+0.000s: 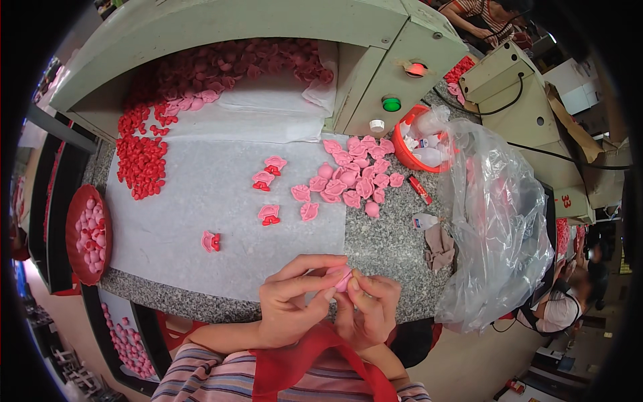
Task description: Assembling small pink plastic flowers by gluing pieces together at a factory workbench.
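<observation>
Close to the table's near edge, my left hand (291, 295) and my right hand (370, 305) pinch a small pink moulded piece (343, 280) between their fingertips. The fingers cover much of its shape. Ahead and to the right lies a pile of pink ruffle-edged pieces (348, 177), some shell-like and some rounded. Left of that pile, pink pieces with red bow-shaped parts against them (270, 216) lie on a white sheet (181, 181). One such pair (211, 242) sits apart, nearer to me. Many small red parts (140, 166) are heaped at the far left.
A pale green machine housing (378, 80) spans the back, with more pink pieces (234, 63) inside its opening. On the left stands a red basket (75, 204) of pink pieces. At right are an orange tub (405, 151), a red tube (420, 189), a small bottle (424, 221), a cloth (439, 248) and a clear plastic bag (495, 228).
</observation>
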The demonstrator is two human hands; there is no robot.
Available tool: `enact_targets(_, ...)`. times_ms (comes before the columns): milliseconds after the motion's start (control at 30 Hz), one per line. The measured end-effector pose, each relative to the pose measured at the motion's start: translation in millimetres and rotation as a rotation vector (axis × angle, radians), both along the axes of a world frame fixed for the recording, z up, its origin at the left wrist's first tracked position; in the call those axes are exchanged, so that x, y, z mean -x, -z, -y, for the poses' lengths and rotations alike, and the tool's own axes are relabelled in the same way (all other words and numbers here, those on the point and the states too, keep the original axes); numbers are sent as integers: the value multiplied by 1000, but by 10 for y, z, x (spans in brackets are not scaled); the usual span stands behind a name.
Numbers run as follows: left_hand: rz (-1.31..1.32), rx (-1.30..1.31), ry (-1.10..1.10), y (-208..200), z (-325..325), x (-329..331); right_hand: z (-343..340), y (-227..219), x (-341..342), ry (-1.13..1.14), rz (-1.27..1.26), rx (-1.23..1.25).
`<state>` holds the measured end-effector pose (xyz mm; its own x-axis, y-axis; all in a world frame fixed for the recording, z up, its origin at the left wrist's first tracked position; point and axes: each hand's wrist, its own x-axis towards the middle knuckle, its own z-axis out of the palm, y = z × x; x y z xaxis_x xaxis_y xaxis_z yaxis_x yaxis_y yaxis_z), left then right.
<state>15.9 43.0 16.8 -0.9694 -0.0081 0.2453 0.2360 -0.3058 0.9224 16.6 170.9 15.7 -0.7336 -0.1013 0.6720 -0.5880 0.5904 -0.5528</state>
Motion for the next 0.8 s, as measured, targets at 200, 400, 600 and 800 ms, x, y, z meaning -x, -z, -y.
enact_targets(200, -20, -18, -17, 15, -37, -11, 12, -17, 14, 33, -47, 0)
enact_targets(400, 35, -41, 5, -16, -33, -10, 6, -32, 6, 43, -61, -19)
enact_targets(600, 28, -96, 16, 22, -52, -5, -13, -65, -17, 15, -34, -42)
enact_targets(800, 33, -116, 18, 37, -74, -1, -24, -130, -11, 32, -22, -90)
